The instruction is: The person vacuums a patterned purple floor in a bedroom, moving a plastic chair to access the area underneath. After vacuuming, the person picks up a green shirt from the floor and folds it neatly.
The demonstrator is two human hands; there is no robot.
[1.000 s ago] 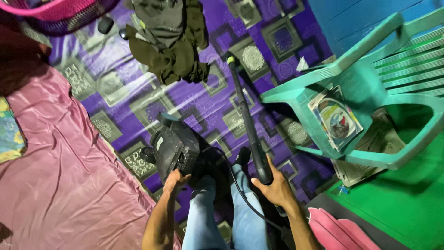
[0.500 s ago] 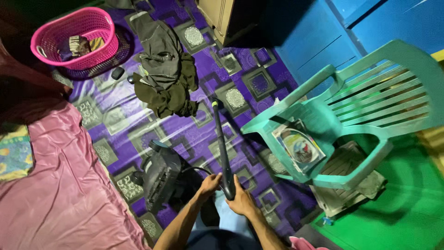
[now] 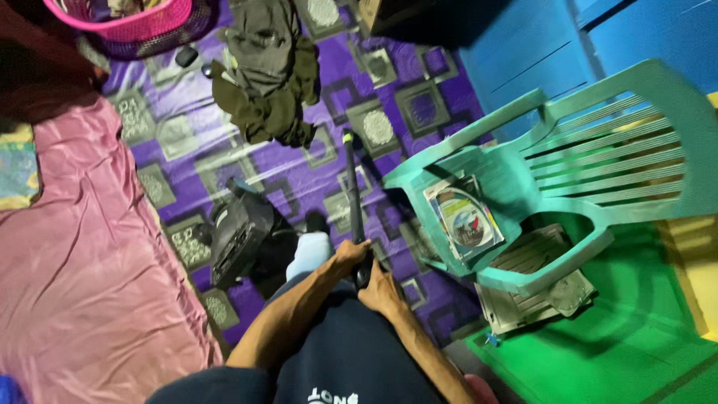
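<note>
Both my hands grip the near end of a long black tube (image 3: 352, 194), a vacuum wand that reaches away over the purple patterned floor. My left hand (image 3: 345, 256) wraps the tube just above my right hand (image 3: 381, 288). The dark vacuum body (image 3: 239, 236) sits on the floor to the left of my legs. The far tip of the tube has a small yellow-green end, close to a heap of olive-green clothes (image 3: 263, 75).
A turquoise plastic chair (image 3: 598, 142) stands at the right with a disc and papers (image 3: 467, 221) on its seat. A pink sheet (image 3: 82, 284) covers the left side. A pink basket (image 3: 127, 19) sits at the top left. The floor at the lower right is green.
The view has tilted and my body has come closer under the camera. Both hands stay on the tube, which now points further up the floor toward the clothes.
</note>
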